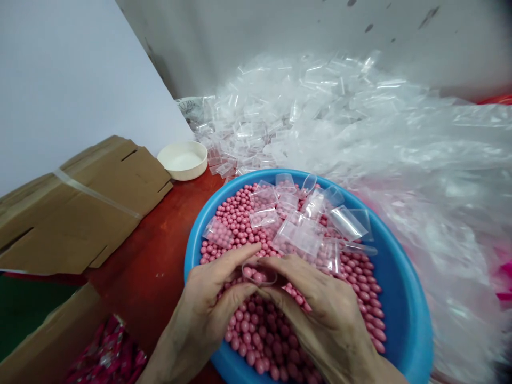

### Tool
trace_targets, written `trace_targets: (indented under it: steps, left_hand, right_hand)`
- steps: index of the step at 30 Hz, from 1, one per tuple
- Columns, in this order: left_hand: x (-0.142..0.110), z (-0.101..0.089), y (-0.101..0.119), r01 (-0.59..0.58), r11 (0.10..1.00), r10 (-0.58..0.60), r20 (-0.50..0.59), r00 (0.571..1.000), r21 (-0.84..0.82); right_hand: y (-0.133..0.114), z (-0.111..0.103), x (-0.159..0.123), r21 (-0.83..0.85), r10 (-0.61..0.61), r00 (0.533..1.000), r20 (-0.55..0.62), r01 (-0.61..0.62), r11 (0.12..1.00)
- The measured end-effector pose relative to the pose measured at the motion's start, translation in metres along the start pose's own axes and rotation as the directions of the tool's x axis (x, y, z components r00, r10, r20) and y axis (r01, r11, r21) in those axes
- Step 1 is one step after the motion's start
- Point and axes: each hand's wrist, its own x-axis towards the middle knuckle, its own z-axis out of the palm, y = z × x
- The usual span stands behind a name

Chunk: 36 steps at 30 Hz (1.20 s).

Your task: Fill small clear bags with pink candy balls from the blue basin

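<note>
Above a blue basin [412, 298] my left hand [216, 293] and my right hand [316, 298] meet, fingertips closed around a small clear plastic sleeve [270, 276]. Its rounded opening faces up, and a few pink balls show inside it. Loose pink balls [244, 325] fill much of the basin beneath my hands. On top of them, toward the far side, lie several more clear plastic sleeves [306, 237], apparently without balls in them. My fingers hide the lower part of the held sleeve.
Behind the basin rises a large heap of clear sleeves [256, 117], with plastic sheeting [440, 144] to the right. A cream bowl [184, 162] and flattened cardboard [92, 202] sit left on the red table [156, 256]. An open box at lower left holds magenta wrapped pieces [110, 354].
</note>
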Motion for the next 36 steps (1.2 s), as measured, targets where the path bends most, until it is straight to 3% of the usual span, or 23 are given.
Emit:
trace_targets:
  steps: [9, 13, 16, 18, 21, 23, 28, 32, 36]
  left_hand:
    - [-0.003, -0.01, -0.002, -0.232, 0.943, 0.251, -0.051, 0.967, 0.241]
    - [-0.002, -0.016, -0.002, -0.298, 0.891, 0.329, -0.035, 0.944, 0.342]
    - [-0.002, -0.022, -0.004, -0.22, 0.901, 0.272, -0.092, 0.958, 0.374]
    - [-0.001, -0.027, -0.006, -0.095, 0.928, 0.18, -0.21, 0.961, 0.36]
    - [0.003, -0.03, -0.013, 0.011, 0.933, 0.126, -0.353, 0.927, 0.36]
    - [0.006, -0.03, -0.018, 0.011, 0.872, 0.199, -0.374, 0.906, 0.49]
    - [0.012, -0.027, -0.025, 0.059, 0.582, 0.407, -0.354, 0.842, 0.811]
    - [0.011, -0.025, -0.026, 0.121, 0.41, 0.416, -0.304, 0.857, 0.904]
    - [0.011, -0.026, -0.027, 0.111, 0.376, 0.386, -0.264, 0.884, 0.92]
  right_hand:
    - [0.003, 0.005, 0.005, 0.145, 0.054, 0.997, 0.049, -0.061, 0.988]
    - [0.005, 0.016, 0.007, 0.117, -0.012, 0.997, 0.075, 0.003, 0.993]
    - [0.006, 0.023, 0.008, 0.091, -0.066, 0.994, 0.082, 0.058, 0.994]
    - [0.008, 0.025, 0.007, 0.057, -0.036, 0.995, 0.089, 0.031, 0.998]
    - [0.015, 0.024, 0.0, -0.018, 0.029, 0.99, 0.139, -0.027, 0.999]
    - [0.022, 0.023, -0.007, -0.036, 0.054, 0.976, 0.209, -0.048, 0.998]
    - [0.029, 0.017, -0.021, -0.095, 0.068, 0.958, 0.278, -0.043, 0.995]
    - [0.024, 0.009, 0.001, -0.232, 0.02, 0.971, 0.239, 0.037, 0.972]
    - [0.032, 0.006, 0.031, -0.393, -0.003, 0.951, 0.311, 0.131, 0.91]
